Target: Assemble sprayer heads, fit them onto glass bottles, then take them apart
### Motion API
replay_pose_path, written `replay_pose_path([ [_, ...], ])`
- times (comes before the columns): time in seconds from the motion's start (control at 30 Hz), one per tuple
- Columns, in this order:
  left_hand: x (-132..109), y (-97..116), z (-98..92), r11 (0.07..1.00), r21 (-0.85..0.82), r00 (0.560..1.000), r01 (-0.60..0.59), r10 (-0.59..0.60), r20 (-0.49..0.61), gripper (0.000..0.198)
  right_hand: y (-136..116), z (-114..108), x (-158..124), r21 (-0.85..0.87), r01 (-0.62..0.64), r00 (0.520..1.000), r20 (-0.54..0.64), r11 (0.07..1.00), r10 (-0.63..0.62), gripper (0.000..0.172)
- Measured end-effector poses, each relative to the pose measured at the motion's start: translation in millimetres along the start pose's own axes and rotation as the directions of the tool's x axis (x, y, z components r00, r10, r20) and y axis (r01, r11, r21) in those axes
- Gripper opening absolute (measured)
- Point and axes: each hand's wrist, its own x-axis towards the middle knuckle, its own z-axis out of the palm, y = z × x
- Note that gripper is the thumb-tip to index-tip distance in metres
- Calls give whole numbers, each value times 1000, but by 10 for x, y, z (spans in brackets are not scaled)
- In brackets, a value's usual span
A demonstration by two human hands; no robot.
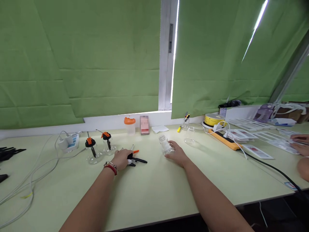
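Blinds (96,64) of green cloth fill the upper half of my feed, split by a white window frame (165,54). Below them runs the pale green table (149,193), and both of my hands are down on it.

At the far right a co-worker's hand (300,145) rests among rows of white cards (243,133), well apart from mine. A yellow power strip (224,140) lies near those cards, with a black cable (272,166) running off toward the table's right edge and a yellow reel (213,120) just behind it. At the left sits a white charger (69,142) with pale cords (36,170) looping over the tabletop.

Two capped bottles (93,152), clear with orange-and-black sprayer tops, stand side by side just left of my left hand. An orange-lidded cup (129,126) stands at the back by the sill.

My right hand (178,156) is closed around the base of a clear bottle (166,144). The bottle sits near the middle of the table, its open neck tilted up and to the left.

My left hand (122,159) is curled over a sprayer head (133,158), black with an orange trigger. Its thin black tube (141,160) lies along the tabletop, pointing right toward the clear bottle but stopping short of it.
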Motion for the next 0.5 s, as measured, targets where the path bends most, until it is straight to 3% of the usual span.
replay_pose_path([
  [0.17, 57, 156, 97, 999, -7, 999, -33, 33, 17, 38, -57, 36, -33, 5, 80, 995, 51, 997, -80, 81],
  [0.33, 26, 264, 187, 996, -73, 997, -57, 60, 42, 36, -41, 53, -31, 80, 3, 999, 40, 997, -6, 83],
  [0.5, -55, 292, 299, 989, -136, 995, -53, 41, -86, 31, -29, 47, -26, 199, -9, 999, 48, 980, -1, 74],
])
